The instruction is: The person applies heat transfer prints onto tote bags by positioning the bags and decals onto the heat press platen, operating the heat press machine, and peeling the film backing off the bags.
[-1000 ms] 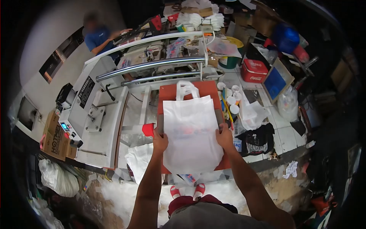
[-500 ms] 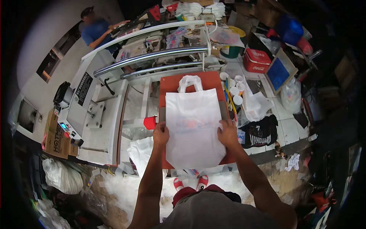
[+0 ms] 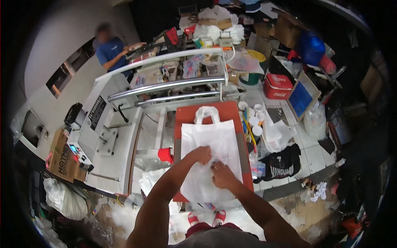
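Head view. White bag (image 3: 202,177) lies flat on a red board (image 3: 227,109), its handles (image 3: 200,115) looped at the far end; red margin visible beyond the bag and along its right side. Faint coloured print shows at mid-bag, partly covered by the hands.

Left hand (image 3: 201,155): over the middle of the bag, fingers curled in, knuckles towards the bag's far end. Right hand (image 3: 223,175): just beside it, nearer the bag's right edge, fingers close together and bent over the white material. Cannot tell whether either one pinches the bag or only rests on it.

Left of bag: small red object (image 3: 166,155) just beside the board; farther out, a white machine (image 3: 96,120) with a lit display (image 3: 73,148), then a cardboard box (image 3: 63,159). Beyond bag: two metal bars (image 3: 169,87) run crosswise.

Right of bag: white cups (image 3: 257,131) near the board; black cloth (image 3: 285,164) lettered VANGUARD on the white-tiled bench (image 3: 313,160). Beyond and right of bag: red cooler (image 3: 277,87), blue-panelled frame (image 3: 303,98).

Far left beyond bag: another person (image 3: 111,53) in a blue top, well apart, arms extended forward.
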The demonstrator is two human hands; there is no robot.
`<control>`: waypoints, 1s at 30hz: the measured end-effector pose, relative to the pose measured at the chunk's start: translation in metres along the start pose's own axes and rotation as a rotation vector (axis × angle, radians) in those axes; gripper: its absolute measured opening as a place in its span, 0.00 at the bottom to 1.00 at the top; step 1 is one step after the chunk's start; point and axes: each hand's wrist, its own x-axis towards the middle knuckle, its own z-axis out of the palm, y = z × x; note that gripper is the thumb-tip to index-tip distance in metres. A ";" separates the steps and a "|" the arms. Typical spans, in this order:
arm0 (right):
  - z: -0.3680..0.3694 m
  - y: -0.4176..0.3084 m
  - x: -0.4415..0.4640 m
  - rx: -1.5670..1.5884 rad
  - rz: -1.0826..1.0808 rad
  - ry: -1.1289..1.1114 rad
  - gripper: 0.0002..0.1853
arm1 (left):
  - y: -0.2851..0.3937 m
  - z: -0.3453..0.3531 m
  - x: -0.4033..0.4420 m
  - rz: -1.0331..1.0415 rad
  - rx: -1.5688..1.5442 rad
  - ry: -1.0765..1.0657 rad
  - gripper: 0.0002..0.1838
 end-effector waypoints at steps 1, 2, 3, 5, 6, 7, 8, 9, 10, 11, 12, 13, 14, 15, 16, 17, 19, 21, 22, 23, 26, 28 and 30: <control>0.004 -0.002 -0.003 -0.010 0.001 0.020 0.28 | -0.030 0.019 0.030 0.130 0.181 0.253 0.30; 0.006 -0.001 -0.001 -0.012 -0.004 0.033 0.28 | 0.006 -0.049 0.026 -0.051 -0.017 0.118 0.38; 0.010 -0.001 -0.002 -0.050 0.001 0.057 0.28 | 0.015 -0.084 0.032 -0.085 -0.012 0.300 0.37; 0.019 -0.002 -0.007 -0.077 0.009 0.074 0.28 | 0.036 -0.151 0.032 0.036 -0.212 0.664 0.32; 0.022 -0.001 -0.007 -0.075 0.007 0.108 0.28 | 0.038 -0.170 0.024 0.194 -0.413 0.842 0.29; 0.023 0.001 -0.007 -0.075 0.003 0.145 0.27 | 0.040 -0.181 0.010 0.195 -0.408 0.843 0.29; 0.021 0.003 -0.004 -0.075 0.000 0.150 0.27 | 0.040 -0.190 -0.002 0.211 -0.381 0.825 0.24; 0.019 0.006 0.000 -0.036 -0.001 0.140 0.25 | 0.040 -0.195 -0.013 0.225 -0.355 0.806 0.19; 0.015 0.008 0.004 0.004 -0.001 0.127 0.23 | 0.028 -0.177 -0.020 0.224 -0.345 0.788 0.16; 0.004 0.011 0.013 0.005 -0.005 0.128 0.23 | 0.017 -0.147 -0.031 0.222 -0.335 0.769 0.13; -0.011 0.014 0.028 0.073 0.068 0.034 0.21 | 0.024 -0.120 -0.058 0.169 -0.274 0.706 0.14; -0.023 0.017 0.042 0.141 0.139 -0.062 0.19 | 0.006 -0.072 -0.066 0.216 -0.251 0.618 0.14; -0.022 0.029 0.059 0.175 0.121 -0.029 0.18 | 0.015 -0.037 -0.089 0.129 -0.298 0.523 0.15; -0.014 0.046 0.080 0.208 0.104 0.001 0.17 | 0.028 -0.015 -0.109 0.229 -0.326 0.494 0.17; -0.013 0.061 0.103 0.173 0.091 -0.009 0.16 | 0.017 0.024 -0.109 0.280 -0.202 0.522 0.17; -0.021 0.065 0.121 0.088 0.139 0.039 0.16 | 0.021 0.044 -0.118 0.254 -0.148 0.533 0.17; -0.017 0.094 0.165 0.021 0.100 0.206 0.18 | 0.019 0.061 -0.125 0.194 -0.160 0.531 0.19; -0.015 0.124 0.189 -0.102 0.194 0.228 0.22 | 0.020 0.064 -0.124 0.177 -0.172 0.588 0.20; -0.016 0.137 0.194 -0.147 0.260 0.186 0.24 | 0.021 0.064 -0.124 0.176 -0.157 0.603 0.19; -0.021 0.143 0.197 -0.169 0.300 0.138 0.26 | 0.022 0.068 -0.126 0.169 -0.145 0.611 0.19; -0.062 0.137 0.189 -0.097 0.257 -0.064 0.26 | 0.021 0.068 -0.126 0.170 -0.150 0.617 0.18; -0.060 0.129 0.171 -0.141 0.188 0.094 0.26 | 0.025 0.067 -0.128 0.145 -0.128 0.625 0.18; -0.058 0.124 0.161 -0.184 0.097 0.272 0.27 | 0.027 0.066 -0.128 0.109 -0.132 0.594 0.19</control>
